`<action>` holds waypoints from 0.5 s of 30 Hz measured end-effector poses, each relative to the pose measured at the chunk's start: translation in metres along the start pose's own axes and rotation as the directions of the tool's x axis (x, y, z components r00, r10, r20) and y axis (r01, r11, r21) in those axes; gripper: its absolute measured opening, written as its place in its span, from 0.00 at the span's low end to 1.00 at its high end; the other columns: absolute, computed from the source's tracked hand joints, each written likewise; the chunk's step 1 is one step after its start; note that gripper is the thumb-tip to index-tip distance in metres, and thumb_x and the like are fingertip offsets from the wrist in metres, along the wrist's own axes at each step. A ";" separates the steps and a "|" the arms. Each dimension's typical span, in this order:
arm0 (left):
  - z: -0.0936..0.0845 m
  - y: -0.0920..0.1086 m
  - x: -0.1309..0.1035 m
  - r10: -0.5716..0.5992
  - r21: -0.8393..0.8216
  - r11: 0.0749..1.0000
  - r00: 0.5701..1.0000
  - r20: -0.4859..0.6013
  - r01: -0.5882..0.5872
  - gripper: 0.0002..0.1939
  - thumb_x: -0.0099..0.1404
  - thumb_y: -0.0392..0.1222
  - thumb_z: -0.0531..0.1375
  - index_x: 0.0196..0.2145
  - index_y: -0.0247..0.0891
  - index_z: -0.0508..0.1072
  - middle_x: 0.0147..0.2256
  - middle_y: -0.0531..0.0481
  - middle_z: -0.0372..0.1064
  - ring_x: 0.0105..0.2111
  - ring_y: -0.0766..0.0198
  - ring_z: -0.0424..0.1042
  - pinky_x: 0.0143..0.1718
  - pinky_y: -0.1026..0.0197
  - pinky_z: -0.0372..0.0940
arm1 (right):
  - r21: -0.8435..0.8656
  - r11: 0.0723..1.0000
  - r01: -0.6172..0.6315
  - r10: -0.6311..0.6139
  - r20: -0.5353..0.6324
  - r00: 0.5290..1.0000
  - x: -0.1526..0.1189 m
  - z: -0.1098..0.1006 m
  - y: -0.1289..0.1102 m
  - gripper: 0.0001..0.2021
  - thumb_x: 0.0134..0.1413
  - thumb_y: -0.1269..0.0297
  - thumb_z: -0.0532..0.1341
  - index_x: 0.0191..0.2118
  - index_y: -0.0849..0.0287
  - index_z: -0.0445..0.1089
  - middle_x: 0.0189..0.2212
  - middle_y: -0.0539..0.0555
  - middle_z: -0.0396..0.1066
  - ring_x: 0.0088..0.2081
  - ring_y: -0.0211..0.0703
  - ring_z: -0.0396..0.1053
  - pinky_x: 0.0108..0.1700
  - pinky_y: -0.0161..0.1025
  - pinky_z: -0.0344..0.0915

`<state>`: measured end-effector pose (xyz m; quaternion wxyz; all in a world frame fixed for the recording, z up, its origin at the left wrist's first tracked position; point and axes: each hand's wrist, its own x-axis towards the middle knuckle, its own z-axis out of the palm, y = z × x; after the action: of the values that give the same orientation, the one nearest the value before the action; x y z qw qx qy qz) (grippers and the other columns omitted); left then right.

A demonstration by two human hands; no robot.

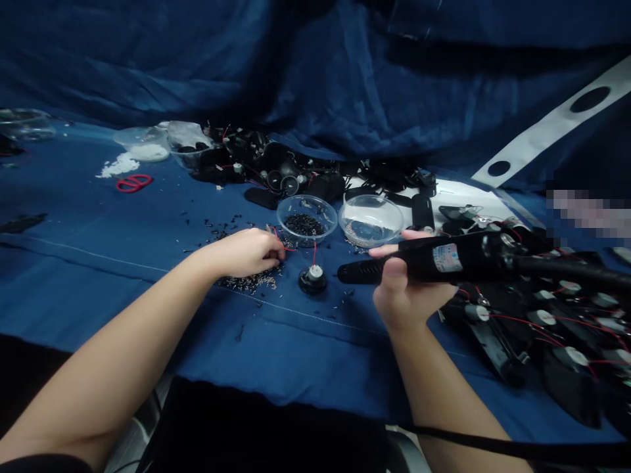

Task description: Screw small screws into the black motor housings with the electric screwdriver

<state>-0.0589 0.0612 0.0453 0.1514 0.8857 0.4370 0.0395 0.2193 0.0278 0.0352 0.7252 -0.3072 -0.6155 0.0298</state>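
Observation:
My left hand (254, 252) is at a loose pile of small dark screws (251, 281), its fingers curled together; what they hold, if anything, is hidden. A red wire runs close by the fingertips. My right hand (401, 299) grips a black electric screwdriver (419, 261) lying level, its tip pointing left. Between the hands, a round black part (312, 284) with a small white motor (314, 270) on top and a red wire sits on the blue cloth. Just behind it stands a clear bowl of black screws (305, 225).
A second clear bowl (371, 223) holds a few small screws. Black housings (315, 187) are heaped along the back. Wired motor parts (545, 318) spread over the right side. Red-handled scissors (134, 183) and white bits (118, 165) lie at the left back.

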 end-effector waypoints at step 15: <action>0.016 0.007 0.007 0.066 0.120 0.991 0.995 -0.076 -0.056 0.10 0.71 0.35 0.55 0.35 0.36 0.75 0.33 0.45 0.75 0.35 0.56 0.72 0.46 0.53 0.66 | 0.010 1.000 -0.025 0.025 0.015 1.000 -0.002 -0.001 0.001 0.18 0.61 0.51 0.68 0.49 0.59 0.74 0.26 0.53 0.79 0.28 0.47 0.78 0.37 0.49 0.77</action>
<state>-0.0463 0.0588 0.0320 0.0803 0.9038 0.4169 0.0535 0.2198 0.0271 0.0326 0.7216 -0.3108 -0.6170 0.0444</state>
